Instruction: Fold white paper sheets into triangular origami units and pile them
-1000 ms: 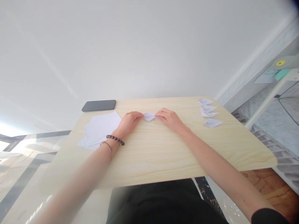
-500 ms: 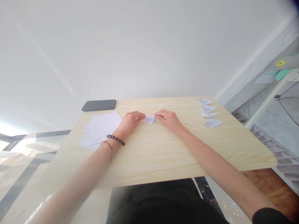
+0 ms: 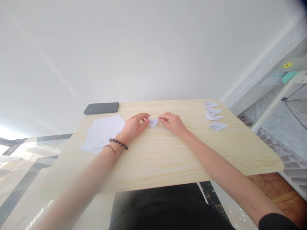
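A small white folded paper boat point(image 3: 153, 122) is between my two hands at the middle of the table. My right hand point(image 3: 174, 123) pinches its right end between thumb and fingertips. At the left end is my left hand point(image 3: 135, 125), its index finger raised away from the thumb and the thumb tip by the paper. Its other fingertips are partly hidden. Several similar white paper boats point(image 3: 218, 126) form a column at the table's right side. Loose sheets of white paper point(image 3: 105, 129) lie overlapping beside my left wrist.
A black phone point(image 3: 101, 108) lies at the table's far left corner. The light wooden table point(image 3: 153, 159) meets a white wall point(image 3: 153, 57) at the back. Off the right side stands a white metal pole point(image 3: 273, 107).
My left fingers have loosened from a pinch, the index finger lifting off the paper. The paper boat has tilted slightly; my right hand keeps its pinch.
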A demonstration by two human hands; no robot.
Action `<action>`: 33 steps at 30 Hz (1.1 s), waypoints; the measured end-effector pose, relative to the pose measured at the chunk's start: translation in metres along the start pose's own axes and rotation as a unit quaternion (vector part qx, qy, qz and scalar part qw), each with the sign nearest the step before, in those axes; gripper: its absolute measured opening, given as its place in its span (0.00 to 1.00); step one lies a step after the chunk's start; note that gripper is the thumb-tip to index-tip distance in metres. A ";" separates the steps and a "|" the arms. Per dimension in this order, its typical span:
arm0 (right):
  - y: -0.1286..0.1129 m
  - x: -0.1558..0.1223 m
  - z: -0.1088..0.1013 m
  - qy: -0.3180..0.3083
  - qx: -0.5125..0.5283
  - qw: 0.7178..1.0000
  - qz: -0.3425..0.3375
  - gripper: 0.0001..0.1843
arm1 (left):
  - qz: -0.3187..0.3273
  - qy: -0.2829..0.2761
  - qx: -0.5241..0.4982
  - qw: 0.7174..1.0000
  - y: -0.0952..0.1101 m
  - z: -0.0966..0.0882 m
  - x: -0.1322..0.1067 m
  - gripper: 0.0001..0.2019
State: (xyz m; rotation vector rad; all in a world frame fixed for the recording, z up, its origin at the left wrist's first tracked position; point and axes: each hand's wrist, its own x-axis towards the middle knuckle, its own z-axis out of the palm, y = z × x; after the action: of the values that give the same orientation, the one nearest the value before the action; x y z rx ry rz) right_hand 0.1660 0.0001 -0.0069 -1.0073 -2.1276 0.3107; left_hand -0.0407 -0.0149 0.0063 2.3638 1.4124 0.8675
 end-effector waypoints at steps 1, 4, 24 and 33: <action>0.000 0.000 0.000 0.001 0.001 1.000 0.002 0.11 | -0.004 -0.004 0.007 1.000 0.001 0.000 -0.001 0.14; 0.000 0.000 0.001 -0.005 0.001 1.000 0.002 0.11 | 0.003 -0.027 0.028 0.999 0.005 0.000 -0.002 0.13; -0.017 -0.001 0.016 -0.052 -0.160 0.986 -0.005 0.11 | 0.051 -0.050 0.099 0.993 0.005 0.007 -0.002 0.14; -0.023 -0.001 0.017 -0.069 -0.199 0.978 0.005 0.12 | 0.051 -0.041 0.105 0.992 0.003 0.010 -0.002 0.13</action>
State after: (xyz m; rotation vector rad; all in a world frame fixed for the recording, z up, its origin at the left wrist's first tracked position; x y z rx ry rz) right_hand 0.1412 -0.0137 -0.0078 -1.2516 -2.3670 -0.0497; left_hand -0.0333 -0.0166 -0.0009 2.6163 1.4230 0.6640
